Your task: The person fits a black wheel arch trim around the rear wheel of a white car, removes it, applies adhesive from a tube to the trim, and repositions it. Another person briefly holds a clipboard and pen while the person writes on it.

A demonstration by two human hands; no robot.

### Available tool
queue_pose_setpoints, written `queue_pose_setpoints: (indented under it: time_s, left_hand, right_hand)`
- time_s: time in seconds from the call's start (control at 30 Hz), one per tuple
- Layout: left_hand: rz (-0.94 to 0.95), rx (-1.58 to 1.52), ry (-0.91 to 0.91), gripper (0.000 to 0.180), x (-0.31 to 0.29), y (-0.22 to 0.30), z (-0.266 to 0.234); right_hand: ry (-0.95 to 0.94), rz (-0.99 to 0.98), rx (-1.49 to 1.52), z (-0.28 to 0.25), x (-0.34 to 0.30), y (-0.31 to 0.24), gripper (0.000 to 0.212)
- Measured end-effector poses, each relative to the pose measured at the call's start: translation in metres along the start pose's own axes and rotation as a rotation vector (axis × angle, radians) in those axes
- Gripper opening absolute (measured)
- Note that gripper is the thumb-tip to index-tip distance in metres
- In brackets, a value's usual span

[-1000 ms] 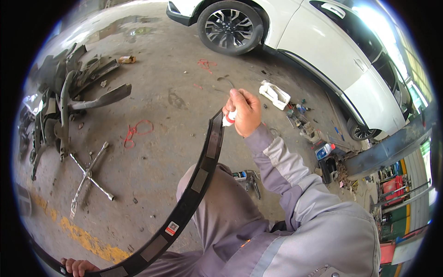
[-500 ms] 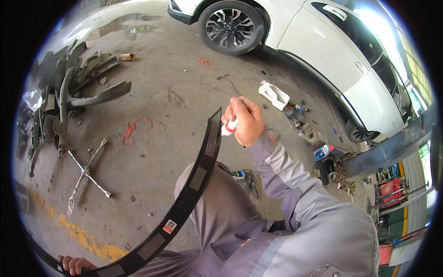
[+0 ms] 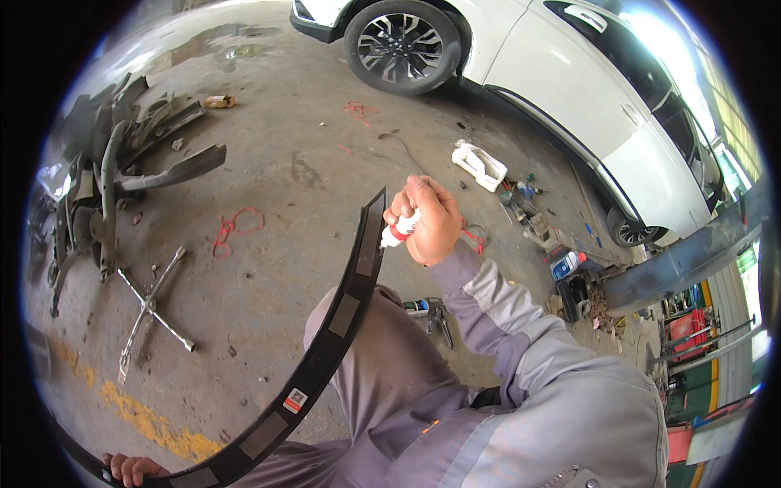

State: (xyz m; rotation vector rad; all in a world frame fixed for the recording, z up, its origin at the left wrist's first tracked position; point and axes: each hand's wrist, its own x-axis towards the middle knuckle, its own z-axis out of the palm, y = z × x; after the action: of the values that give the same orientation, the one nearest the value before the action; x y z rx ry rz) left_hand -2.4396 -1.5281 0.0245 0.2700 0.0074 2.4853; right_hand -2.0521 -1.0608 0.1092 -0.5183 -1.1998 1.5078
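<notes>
A long curved black trim strip [image 3: 319, 352] lies across my bent knee, with grey tape pads spaced along its face and a small white and red label. At the lower left, my left hand [image 3: 134, 469] has its fingers wrapped over the strip's edge. My right hand [image 3: 431, 220] is closed around a small white bottle [image 3: 400, 231] with a red band, tilted so its nozzle points down beside the strip's upper end. I cannot tell whether the nozzle touches the strip.
A cross-shaped lug wrench [image 3: 151, 305] lies on the floor at left, below piled dark car parts [image 3: 106, 175]. A white car [image 3: 561, 89] stands at the far right. A caulking gun [image 3: 435, 315] rests beyond my knee; a white cut-open jug [image 3: 480, 165] lies farther off.
My right hand has turned the bottle, so more of its body and its nozzle now show, pointing down at the strip. The left hand keeps its hold.
</notes>
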Motion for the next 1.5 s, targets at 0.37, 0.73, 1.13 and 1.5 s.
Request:
queue_pose_setpoints:
  time_s: [0.37,0.73,1.13,1.5]
  left_hand:
    - [-0.092,-0.086,0.069,0.035,0.014,-0.008,0.007]
    - [0.071,-0.144,0.201,0.031,0.008,-0.042,0.027]
    - [-0.045,-0.086,0.081,0.035,0.005,-0.051,0.032]
    - [-0.107,-0.013,0.03,0.032,0.008,-0.052,0.034]
  right_hand:
    - [0.319,0.106,0.506,-0.025,-0.001,0.009,0.035]
    - [0.523,0.051,0.571,-0.047,0.019,0.029,0.032]
    - [0.666,0.032,0.59,-0.058,0.06,0.038,0.028]
    - [0.68,-0.012,0.57,-0.075,0.095,0.054,0.024]
